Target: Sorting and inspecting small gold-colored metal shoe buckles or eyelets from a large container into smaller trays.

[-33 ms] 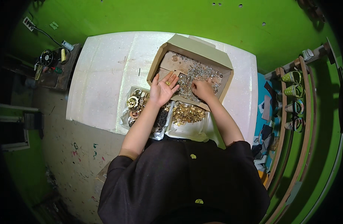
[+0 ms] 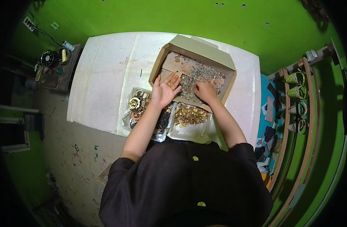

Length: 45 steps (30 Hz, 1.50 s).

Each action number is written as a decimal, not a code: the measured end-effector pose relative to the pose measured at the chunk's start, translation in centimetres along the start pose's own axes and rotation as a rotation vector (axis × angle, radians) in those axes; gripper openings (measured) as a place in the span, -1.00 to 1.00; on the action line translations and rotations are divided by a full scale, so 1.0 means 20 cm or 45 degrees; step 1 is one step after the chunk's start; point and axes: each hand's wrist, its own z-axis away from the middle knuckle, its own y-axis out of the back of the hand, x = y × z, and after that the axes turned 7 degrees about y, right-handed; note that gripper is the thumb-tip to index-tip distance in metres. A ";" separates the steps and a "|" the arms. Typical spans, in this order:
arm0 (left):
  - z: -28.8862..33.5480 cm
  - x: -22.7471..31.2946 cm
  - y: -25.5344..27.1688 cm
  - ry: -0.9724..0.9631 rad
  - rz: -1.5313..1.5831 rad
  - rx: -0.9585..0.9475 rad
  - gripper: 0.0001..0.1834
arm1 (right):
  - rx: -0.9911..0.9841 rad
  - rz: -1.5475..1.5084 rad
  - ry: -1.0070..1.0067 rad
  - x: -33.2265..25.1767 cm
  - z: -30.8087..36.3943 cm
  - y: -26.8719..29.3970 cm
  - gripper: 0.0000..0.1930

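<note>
My left hand point(image 2: 165, 92) is palm up over the near left corner of a cardboard box point(image 2: 203, 49), its fingers stretched and slightly apart. A small gold-coloured piece point(image 2: 170, 84) lies loose at the base of its fingers. Inside the box, my right hand point(image 2: 205, 91) rests among small clear and silvery beads point(image 2: 203, 71), fingers curled down. Whatever its fingertips pinch is hidden. Close to my body, a white tray point(image 2: 188, 134) contains gold-coloured small pieces point(image 2: 190, 115). Left of it, partly under my left forearm, another tray contains gold rings or bangles point(image 2: 134, 104) and dark beads point(image 2: 163, 120).
The box and trays stand on a white-covered table point(image 2: 101, 83) against a green wall point(image 2: 143, 15). At the far left, a small bench point(image 2: 62, 81) carries thread spools point(image 2: 64, 56). On the right, a wooden rack point(image 2: 306, 151) holds several small shoes point(image 2: 296, 92).
</note>
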 end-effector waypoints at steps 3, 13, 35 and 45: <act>0.00 0.00 0.00 -0.004 0.004 -0.011 -0.42 | -0.011 -0.011 -0.046 0.00 0.00 0.01 -0.90; -0.01 0.00 0.00 0.002 -0.034 0.015 -0.41 | 0.112 -1.370 -0.111 -0.17 -0.14 0.20 -0.79; -0.01 0.01 -0.01 0.020 0.030 -0.028 -0.46 | -0.158 -0.049 -0.390 0.11 0.07 0.16 -0.74; -0.02 0.01 0.01 0.022 0.064 -0.137 -0.44 | -0.154 0.168 -0.233 0.09 0.08 0.13 -0.83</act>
